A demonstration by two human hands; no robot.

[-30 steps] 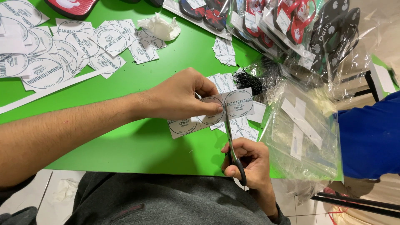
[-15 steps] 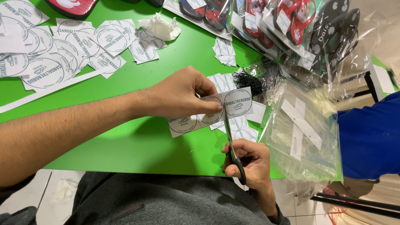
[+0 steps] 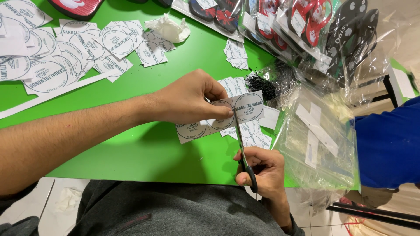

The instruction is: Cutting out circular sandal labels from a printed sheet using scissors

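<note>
My left hand [image 3: 188, 99] pinches a white paper strip [image 3: 205, 126] printed with round labels and holds it above the green table [image 3: 144, 153]. My right hand [image 3: 262, 172] grips black-handled scissors [image 3: 243, 150] near the table's front edge. The blades point up and away from me and cut into the strip between two round labels, just right of my left fingertips. Under the strip lie several cut square labels [image 3: 251, 140].
Several printed label sheets and cut squares [image 3: 65, 52] cover the back left. A crumpled white tissue [image 3: 168, 29] lies at the back. Bagged flip-flops [image 3: 315, 26] pile up at the back right, clear plastic bags [image 3: 319, 140] at the right edge. A blue-clad person [image 3: 389, 144] sits at the right.
The scissor blades have advanced slightly up through the strip. Both hands hold nearly the same place.
</note>
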